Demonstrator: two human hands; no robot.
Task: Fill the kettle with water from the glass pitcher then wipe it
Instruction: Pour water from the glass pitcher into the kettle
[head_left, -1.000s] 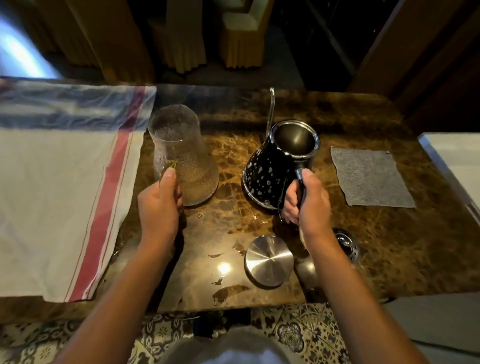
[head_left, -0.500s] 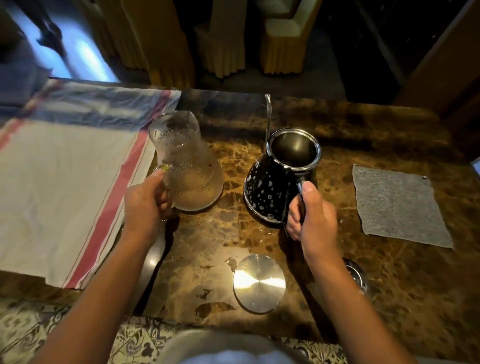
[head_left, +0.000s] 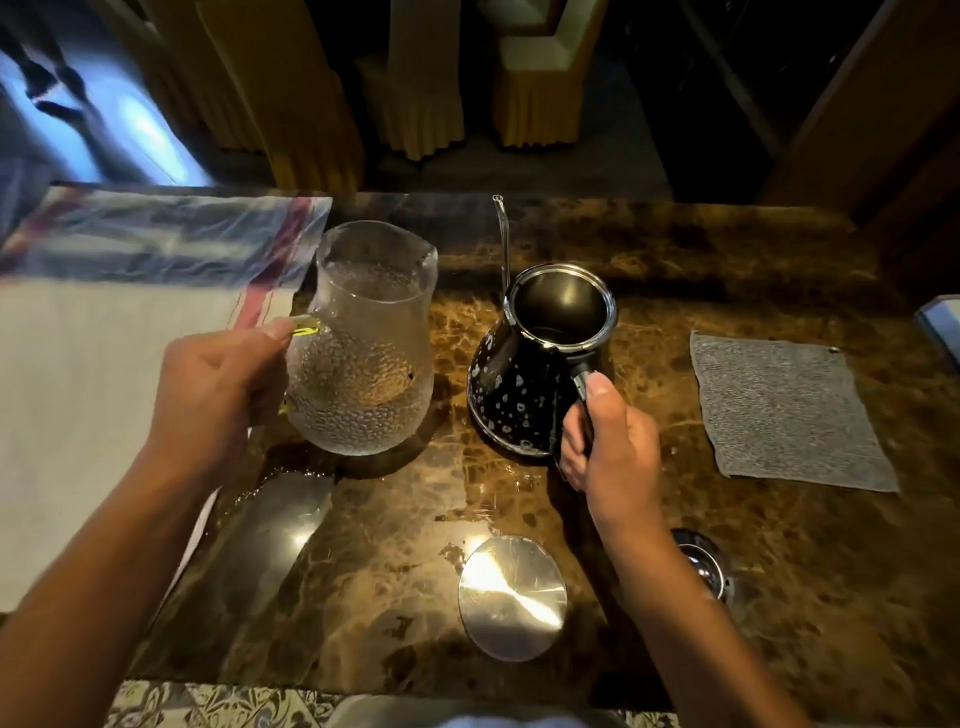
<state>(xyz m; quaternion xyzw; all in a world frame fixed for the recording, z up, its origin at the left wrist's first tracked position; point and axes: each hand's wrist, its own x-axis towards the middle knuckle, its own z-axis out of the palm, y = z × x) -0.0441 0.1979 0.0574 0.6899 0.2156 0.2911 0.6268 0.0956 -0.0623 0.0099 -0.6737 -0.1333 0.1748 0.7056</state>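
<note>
Glass pitcher (head_left: 366, 343) now lifted off table (head_left: 675, 545); left hand (head_left: 218, 395) grip unchanged.

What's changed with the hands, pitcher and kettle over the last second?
The left hand closed round the glass pitcher handle; a second ago it was only reaching it. The pitcher appears to be starting to lift, though that is hard to confirm. The right hand keeps gripping the kettle handle. Lid and grey cloth stayed put.
</note>
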